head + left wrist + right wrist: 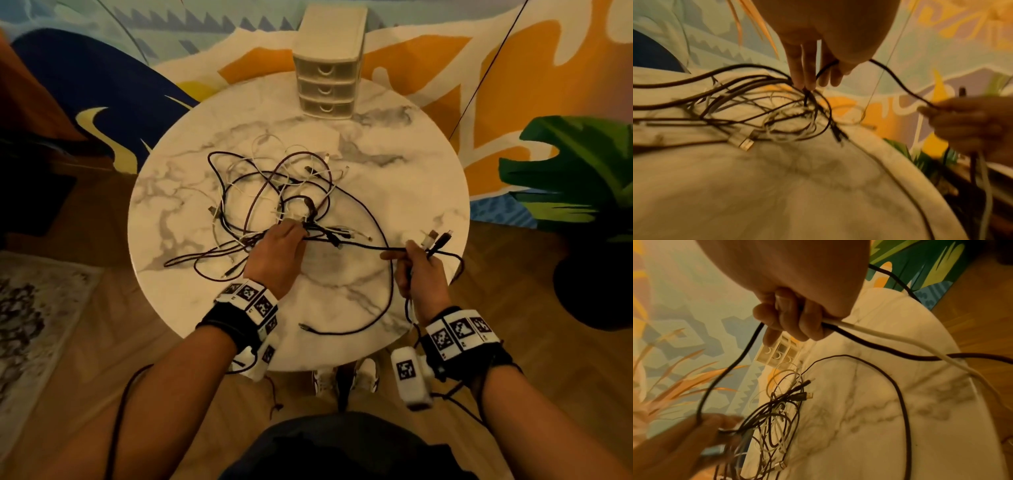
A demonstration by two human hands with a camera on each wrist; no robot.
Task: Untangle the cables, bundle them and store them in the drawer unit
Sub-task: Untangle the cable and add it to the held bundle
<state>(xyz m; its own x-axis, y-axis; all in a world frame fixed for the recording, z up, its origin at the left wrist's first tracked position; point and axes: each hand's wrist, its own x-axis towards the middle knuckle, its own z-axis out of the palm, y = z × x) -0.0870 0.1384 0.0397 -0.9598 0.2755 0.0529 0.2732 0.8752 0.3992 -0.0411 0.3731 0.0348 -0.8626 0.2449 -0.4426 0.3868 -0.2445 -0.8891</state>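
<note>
Cables [274, 192]: dark and white leads in one loose tangle on the round marble bench [394, 164], middle to near-left of the top. Several plug ends stick out of the heap.

Left hand [281, 253] at the near edge of the tangle. Fingertips [805, 81] pinched together on dark strands; grip clamped on the cables there.

Right hand [419, 270] over the near-right edge of the bench, raised. Fingers [789, 321] curled round a dark cable [869, 344] and a white cable [879, 332]; grip clamped on both. Plug ends [436, 236] stand up out of the fist. One dark strand [359, 245] runs taut from this hand across to the left hand.

Another dark lead [383, 274] loops wide over the near half of the bench, its free plug lying near the front edge.

Drawer unit [327, 61]: small, pale plastic, three drawers stacked, at the far edge of the bench, well apart from the tangle. All three drawers pushed in. Fronts are translucent, but contents cannot be made out.

Patterned rug [445, 68] on the floor beyond the bench; green plant [575, 171] to the right.
</note>
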